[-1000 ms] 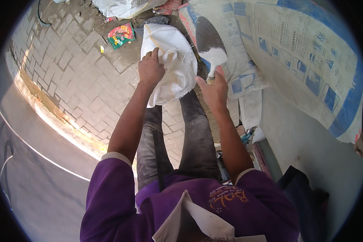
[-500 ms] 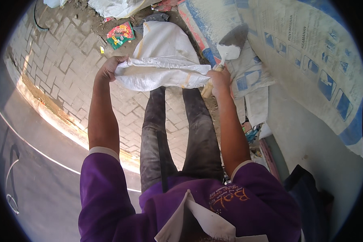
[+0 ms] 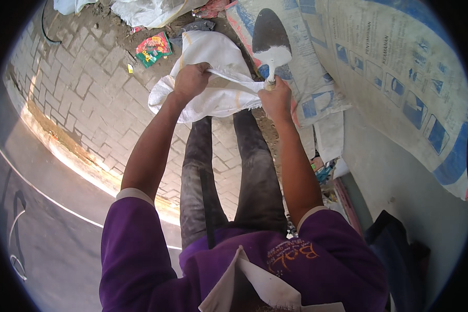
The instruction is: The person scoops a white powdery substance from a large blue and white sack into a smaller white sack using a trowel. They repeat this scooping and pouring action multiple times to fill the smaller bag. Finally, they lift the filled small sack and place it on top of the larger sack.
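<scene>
- Step in hand, as judged: the white woven sack (image 3: 213, 83) is held up between both hands in front of the standing person, over the paved floor (image 3: 83, 99). It appears to be spread or opened while a trowel is kept ready.
- Left hand (image 3: 191, 80): closed in a fist over a bunched fold of the sack's upper edge. The cloth hangs down and to the left from this grip.
- Right hand (image 3: 275, 101): closed around the handle of the trowel (image 3: 270, 39), blade pointing up and away from the body. The sack's right end meets this hand; whether the fingers also pinch the cloth cannot be told.
- Trowel blade: dark above, pale grey-white material on its lower part. It stands in front of the printed paper bags (image 3: 348, 57) stacked along the right side.
- Sack position: above the person's dark trousers (image 3: 229, 171), clear of the floor, slack in the middle.
- Surroundings: a colourful wrapper (image 3: 153, 49) lies on the paving beyond the sack; a kerb edge (image 3: 62, 151) runs along the left.
- Next move, as judged: calls for a firm hold on the sack edge by the left hand, so that the mouth stays open, and a level blade, so that the pale material does not slide off.
</scene>
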Tool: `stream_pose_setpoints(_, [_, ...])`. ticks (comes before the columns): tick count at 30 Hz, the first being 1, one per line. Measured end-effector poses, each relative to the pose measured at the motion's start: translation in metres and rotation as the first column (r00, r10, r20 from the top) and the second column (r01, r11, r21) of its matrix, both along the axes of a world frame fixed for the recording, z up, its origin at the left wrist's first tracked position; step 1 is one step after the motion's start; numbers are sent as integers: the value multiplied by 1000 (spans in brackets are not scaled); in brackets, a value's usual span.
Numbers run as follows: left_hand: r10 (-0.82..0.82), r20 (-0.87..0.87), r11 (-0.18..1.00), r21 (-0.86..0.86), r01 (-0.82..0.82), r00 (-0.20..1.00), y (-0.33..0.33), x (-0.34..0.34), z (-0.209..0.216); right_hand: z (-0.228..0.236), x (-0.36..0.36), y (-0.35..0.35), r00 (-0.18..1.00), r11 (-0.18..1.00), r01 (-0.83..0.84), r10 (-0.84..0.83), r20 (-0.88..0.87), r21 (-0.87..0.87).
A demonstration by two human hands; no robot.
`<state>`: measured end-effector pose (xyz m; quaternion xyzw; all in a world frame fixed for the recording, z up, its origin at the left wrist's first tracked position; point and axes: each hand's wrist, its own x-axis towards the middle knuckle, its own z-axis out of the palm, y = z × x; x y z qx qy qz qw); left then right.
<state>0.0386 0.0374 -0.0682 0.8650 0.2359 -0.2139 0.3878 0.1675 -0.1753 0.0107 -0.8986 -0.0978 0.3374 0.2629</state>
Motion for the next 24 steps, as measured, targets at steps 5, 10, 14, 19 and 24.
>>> stream_pose_setpoints(5, [278,293,942,102,-320,915,11,74,25,9,13,10,998,989,-60,59,-9,-132])
stream_pose_setpoints(10, [420,624,844,-2,-536,659,-15,60,101,33,-1,-6,989,1000,6,-8,146,13])
stream_pose_setpoints(14, [472,311,882,-165,-442,825,-73,-21,97,42,-14,-8,973,993,-91,72,220,81])
stream_pose_setpoints(19, [92,201,977,173,-128,975,-75,-26,47,7,-15,31,986,973,-129,145,76,-190])
stream_pose_setpoints(24, [-383,-404,913,-303,273,831,-58,-7,39,-13,10,42,958,993,-101,114,261,-66])
